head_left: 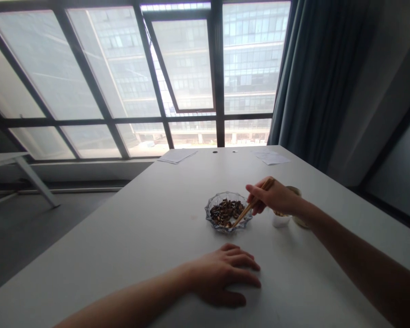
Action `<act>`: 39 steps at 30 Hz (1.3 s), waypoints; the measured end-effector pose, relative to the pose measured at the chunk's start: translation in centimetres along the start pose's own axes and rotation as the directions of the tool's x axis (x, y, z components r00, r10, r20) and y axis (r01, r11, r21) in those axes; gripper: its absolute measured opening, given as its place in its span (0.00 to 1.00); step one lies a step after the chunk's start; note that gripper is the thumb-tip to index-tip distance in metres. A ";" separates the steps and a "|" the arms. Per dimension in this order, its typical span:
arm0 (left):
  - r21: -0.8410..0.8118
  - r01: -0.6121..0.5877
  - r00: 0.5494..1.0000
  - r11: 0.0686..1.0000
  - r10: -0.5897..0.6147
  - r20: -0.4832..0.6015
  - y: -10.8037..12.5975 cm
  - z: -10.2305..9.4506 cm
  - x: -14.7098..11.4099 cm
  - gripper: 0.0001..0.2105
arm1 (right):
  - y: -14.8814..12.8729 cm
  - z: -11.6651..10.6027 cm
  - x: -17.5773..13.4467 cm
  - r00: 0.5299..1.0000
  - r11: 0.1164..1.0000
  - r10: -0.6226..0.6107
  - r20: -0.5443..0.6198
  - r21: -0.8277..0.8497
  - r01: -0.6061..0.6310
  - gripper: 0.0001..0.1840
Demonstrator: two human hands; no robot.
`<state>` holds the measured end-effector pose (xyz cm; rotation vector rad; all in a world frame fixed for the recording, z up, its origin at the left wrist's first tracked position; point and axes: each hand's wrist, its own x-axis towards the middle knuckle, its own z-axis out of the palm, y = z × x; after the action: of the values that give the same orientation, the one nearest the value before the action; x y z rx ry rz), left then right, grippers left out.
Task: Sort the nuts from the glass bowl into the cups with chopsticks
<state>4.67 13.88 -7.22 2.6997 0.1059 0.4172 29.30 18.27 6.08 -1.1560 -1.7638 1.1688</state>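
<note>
My right hand (pixel 268 196) is closed round a pair of wooden chopsticks (pixel 248 211). Their tips point down into a scalloped clear glass bowl (pixel 211 222), at its near right part. Dark striped seeds, which look like sunflower seeds, (pixel 227 210) lie heaped in the bowl, with a few pale bits near the tips. Whether the tips pinch anything is too small to tell. My left hand (pixel 227 275) rests palm down on the table in front of the bowl, fingers spread, touching nothing else. Partly hidden behind my right hand and wrist stands a small white cup (pixel 280 222).
Beside the white cup is a round yellowish container (pixel 298 191), mostly covered by my right wrist. Paper sheets (pixel 177 156) lie at the white table's (pixel 150 232) far left, and another sheet (pixel 272 158) at its far right. Windows and a dark curtain (pixel 305 82) stand beyond.
</note>
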 end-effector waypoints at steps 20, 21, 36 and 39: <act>0.013 0.002 1.000 1.000 -0.002 0.022 0.4 -0.7 0.3 0.21 | 1.2 0.8 1.4 0.999 0.996 -0.032 -0.033 0.078 0.035 0.32; 0.014 0.001 1.000 1.000 -0.002 0.026 0.4 -0.7 0.3 0.21 | 1.4 1.1 1.6 0.999 0.997 -0.030 -0.024 0.072 0.031 0.32; 0.013 0.014 0.999 1.000 -0.014 0.038 0.3 -0.7 0.3 0.22 | -3.1 -8.4 -3.5 0.919 0.990 0.019 -0.394 -0.121 -0.072 0.24; 0.016 0.021 0.999 1.000 -0.022 0.048 0.3 -0.7 0.4 0.22 | -2.9 -10.2 -4.4 0.911 0.979 0.073 -0.405 -0.145 -0.143 0.21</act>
<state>4.84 13.92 -6.42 2.7193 0.1243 0.3456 39.05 16.61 11.88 -1.4941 -1.5189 0.7782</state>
